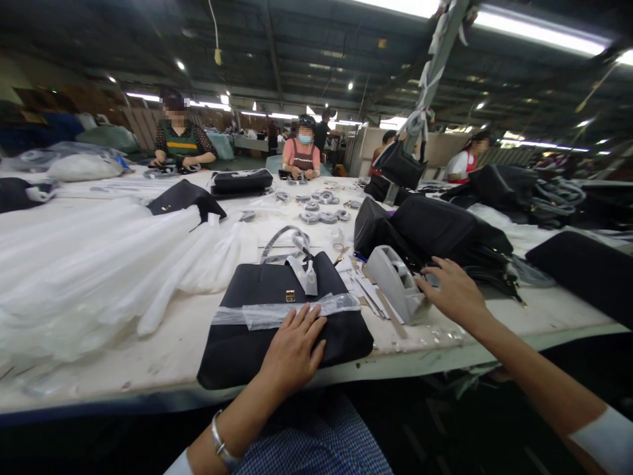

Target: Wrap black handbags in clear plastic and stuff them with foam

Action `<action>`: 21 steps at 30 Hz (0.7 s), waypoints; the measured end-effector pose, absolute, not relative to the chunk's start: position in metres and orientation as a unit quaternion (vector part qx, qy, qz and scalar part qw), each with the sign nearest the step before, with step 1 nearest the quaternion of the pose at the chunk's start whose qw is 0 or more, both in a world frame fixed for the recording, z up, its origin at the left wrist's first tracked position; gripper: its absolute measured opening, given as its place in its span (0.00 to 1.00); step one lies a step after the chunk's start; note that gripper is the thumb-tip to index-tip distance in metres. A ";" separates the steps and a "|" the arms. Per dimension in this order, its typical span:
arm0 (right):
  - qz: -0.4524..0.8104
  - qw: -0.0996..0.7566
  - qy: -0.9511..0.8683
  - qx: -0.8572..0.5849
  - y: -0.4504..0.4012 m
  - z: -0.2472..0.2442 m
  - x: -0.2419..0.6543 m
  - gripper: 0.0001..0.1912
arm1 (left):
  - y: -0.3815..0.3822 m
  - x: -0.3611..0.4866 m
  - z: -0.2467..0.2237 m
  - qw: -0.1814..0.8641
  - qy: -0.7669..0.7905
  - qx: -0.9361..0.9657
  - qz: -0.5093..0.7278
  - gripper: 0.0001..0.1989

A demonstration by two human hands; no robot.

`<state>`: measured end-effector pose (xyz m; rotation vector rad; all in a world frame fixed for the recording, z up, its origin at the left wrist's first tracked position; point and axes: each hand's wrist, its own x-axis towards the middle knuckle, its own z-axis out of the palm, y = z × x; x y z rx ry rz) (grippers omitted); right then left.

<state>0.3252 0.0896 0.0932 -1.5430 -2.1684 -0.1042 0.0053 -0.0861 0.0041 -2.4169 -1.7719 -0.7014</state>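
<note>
A black handbag (232,349) lies flat at the table's front edge, with a gold clasp (290,296) on its face. Across its middle runs a band of clear plastic wrap (267,315). Its handle (284,232), covered in pale wrapping, rises at the back. My left hand (297,346) rests on the bag's front over the wrap, fingers stretched out. To the right, my right hand (452,290) reaches to a grey tape dispenser (388,274), fingers spread at its right side; whether they touch it I cannot tell.
White plastic sheeting (99,277) covers the left of the table (173,359). Paper strips (363,287) lie beside the dispenser. Black bags (440,227) are piled at right. Wrapped strap coils (321,204) lie farther back. A co-worker (300,155) sits opposite, another person (180,142) at left.
</note>
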 end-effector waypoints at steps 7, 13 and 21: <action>0.365 0.318 -0.614 -0.624 0.106 0.074 0.348 0.23 | -0.086 0.005 0.003 0.026 -0.577 -0.784 -0.229 0.21; 0.443 0.445 -0.530 -0.570 0.081 0.099 0.343 0.17 | -0.086 0.005 0.003 0.019 -0.579 -0.783 -0.225 0.21; 0.480 0.451 -0.488 -0.573 0.028 0.079 0.358 0.16 | -0.085 0.005 0.003 0.019 -0.577 -0.782 -0.236 0.21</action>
